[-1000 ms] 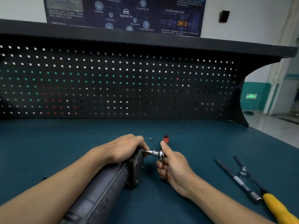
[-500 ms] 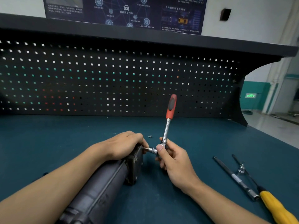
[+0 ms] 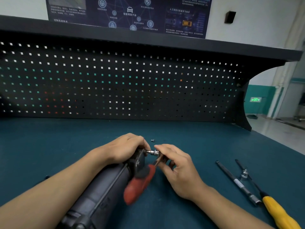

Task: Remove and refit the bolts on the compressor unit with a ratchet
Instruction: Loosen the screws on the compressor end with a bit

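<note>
A dark grey compressor unit [image 3: 102,192] lies on the teal bench, its flanged end pointing away from me. My left hand [image 3: 125,147] grips that end from above. A ratchet with a red and black handle [image 3: 140,184] has its silver socket [image 3: 154,152] on a bolt at the flange, and the handle points down toward me, blurred. My right hand [image 3: 178,166] holds the ratchet at its head, fingers curled around the shaft. One loose bolt [image 3: 152,140] lies on the bench just behind the hands.
To the right lie a black extension bar [image 3: 237,183], a thin bar with a socket [image 3: 244,172], and a yellow-handled tool [image 3: 279,212]. A black pegboard [image 3: 123,83] closes off the back of the bench [image 3: 49,142]. The bench's right edge drops to the floor.
The ratchet handle swung from pointing up and away, over to pointing down toward me. My right hand shifted around the ratchet head. My left hand stayed on the compressor.
</note>
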`<move>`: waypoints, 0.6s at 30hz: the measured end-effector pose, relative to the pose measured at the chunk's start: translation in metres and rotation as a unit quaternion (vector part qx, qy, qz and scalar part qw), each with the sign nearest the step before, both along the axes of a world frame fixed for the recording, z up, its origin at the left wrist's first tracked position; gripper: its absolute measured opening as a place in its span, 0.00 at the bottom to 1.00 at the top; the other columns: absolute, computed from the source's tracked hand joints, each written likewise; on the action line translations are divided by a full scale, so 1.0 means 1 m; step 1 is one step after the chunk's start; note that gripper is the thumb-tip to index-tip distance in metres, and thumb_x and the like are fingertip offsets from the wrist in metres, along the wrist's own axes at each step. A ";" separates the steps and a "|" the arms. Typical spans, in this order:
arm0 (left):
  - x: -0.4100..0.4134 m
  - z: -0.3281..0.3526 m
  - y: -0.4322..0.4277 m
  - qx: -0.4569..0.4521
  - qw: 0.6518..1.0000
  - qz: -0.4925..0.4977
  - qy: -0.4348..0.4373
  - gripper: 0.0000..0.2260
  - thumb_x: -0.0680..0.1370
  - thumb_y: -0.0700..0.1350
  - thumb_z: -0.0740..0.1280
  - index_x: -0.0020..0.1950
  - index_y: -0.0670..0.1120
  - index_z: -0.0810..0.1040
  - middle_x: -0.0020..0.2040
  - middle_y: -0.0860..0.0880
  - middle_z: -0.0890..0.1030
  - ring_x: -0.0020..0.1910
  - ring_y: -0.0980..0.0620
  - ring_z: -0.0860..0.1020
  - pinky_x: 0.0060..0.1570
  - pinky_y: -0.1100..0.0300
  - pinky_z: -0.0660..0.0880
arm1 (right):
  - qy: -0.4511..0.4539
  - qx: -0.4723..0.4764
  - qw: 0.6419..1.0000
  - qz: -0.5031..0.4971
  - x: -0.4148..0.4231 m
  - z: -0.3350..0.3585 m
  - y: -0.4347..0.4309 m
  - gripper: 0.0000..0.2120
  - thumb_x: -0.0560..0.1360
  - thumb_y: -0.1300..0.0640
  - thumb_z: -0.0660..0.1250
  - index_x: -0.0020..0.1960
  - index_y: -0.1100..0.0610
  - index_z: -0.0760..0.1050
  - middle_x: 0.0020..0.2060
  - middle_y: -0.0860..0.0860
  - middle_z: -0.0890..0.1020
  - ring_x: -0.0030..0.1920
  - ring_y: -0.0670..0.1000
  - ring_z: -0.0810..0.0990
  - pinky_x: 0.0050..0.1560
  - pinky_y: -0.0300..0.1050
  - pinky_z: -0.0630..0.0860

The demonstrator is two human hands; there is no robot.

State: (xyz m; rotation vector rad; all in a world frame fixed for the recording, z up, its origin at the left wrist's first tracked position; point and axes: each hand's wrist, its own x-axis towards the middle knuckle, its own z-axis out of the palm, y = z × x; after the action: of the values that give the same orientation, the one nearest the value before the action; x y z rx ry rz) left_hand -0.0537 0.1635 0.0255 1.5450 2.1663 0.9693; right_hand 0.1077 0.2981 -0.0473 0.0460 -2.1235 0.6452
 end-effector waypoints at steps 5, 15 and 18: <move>-0.001 0.000 -0.001 0.005 1.000 0.004 -0.006 0.21 0.70 0.56 0.54 0.44 0.50 0.86 0.46 0.51 0.86 0.52 0.49 0.81 0.62 0.48 0.74 | -0.013 0.005 1.000 0.003 0.000 -0.001 0.001 0.20 0.73 0.65 0.70 0.64 0.59 0.80 0.55 0.50 0.81 0.57 0.42 0.78 0.60 0.33 0.71; -0.001 0.000 -0.002 -0.006 1.000 0.009 -0.004 0.20 0.71 0.56 0.54 0.42 0.55 0.86 0.46 0.57 0.85 0.53 0.54 0.80 0.64 0.49 0.72 | -0.031 -0.006 0.999 0.004 0.000 -0.001 0.007 0.19 0.72 0.69 0.74 0.62 0.58 0.81 0.54 0.46 0.81 0.54 0.39 0.79 0.53 0.28 0.70; -0.001 0.001 -0.002 -0.010 1.000 0.008 -0.001 0.20 0.71 0.56 0.54 0.42 0.55 0.85 0.46 0.57 0.85 0.52 0.54 0.80 0.64 0.51 0.72 | -0.036 -0.018 0.999 0.008 0.000 0.000 0.007 0.19 0.72 0.68 0.75 0.62 0.58 0.81 0.54 0.44 0.82 0.55 0.39 0.79 0.54 0.29 0.71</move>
State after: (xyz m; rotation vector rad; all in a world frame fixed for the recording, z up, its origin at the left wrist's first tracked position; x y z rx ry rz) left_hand -0.0550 0.1615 0.0260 1.5206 2.1833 0.9496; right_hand 0.1079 0.3049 -0.0475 0.0189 -2.1826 0.7036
